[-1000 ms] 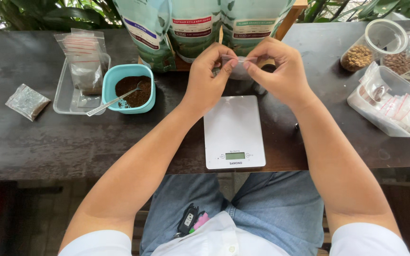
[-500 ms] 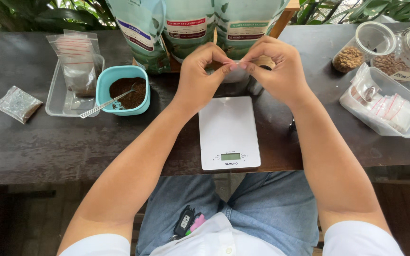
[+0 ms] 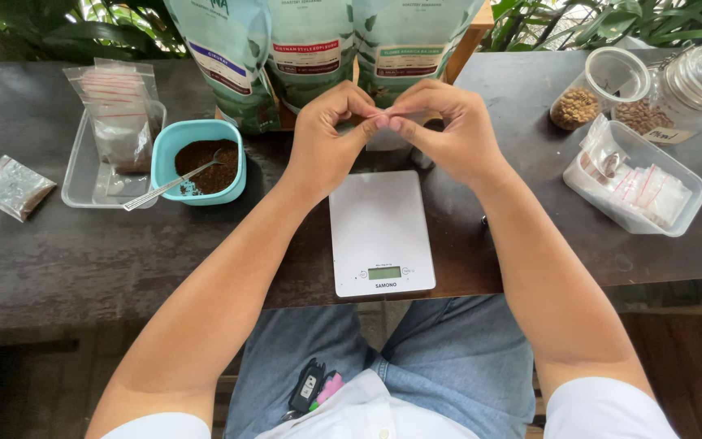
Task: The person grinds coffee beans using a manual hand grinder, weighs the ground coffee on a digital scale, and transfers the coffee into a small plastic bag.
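My left hand [image 3: 325, 142] and my right hand [image 3: 452, 130] meet fingertip to fingertip above the far end of a white digital kitchen scale [image 3: 379, 236]. Both pinch the top edge of a small clear zip bag [image 3: 385, 141], which hangs below the fingers and is mostly hidden by them. What the bag holds cannot be made out. The scale's platform is bare and its small display faces me.
A teal bowl [image 3: 166, 145] of dark ground powder with a metal spoon [image 3: 162, 189] stands left. Beside it is a clear tray [image 3: 81, 180] of zip bags and a filled small bag [image 3: 11, 187]. Three tall pouches [image 3: 310, 49] stand behind. Right: two glass jars [image 3: 603, 89] and a tray [image 3: 680, 213] of bags.
My hands stay together on the small bag, with the fingertips drawn closer along its top edge. The view has shifted slightly; nothing else on the table has moved.
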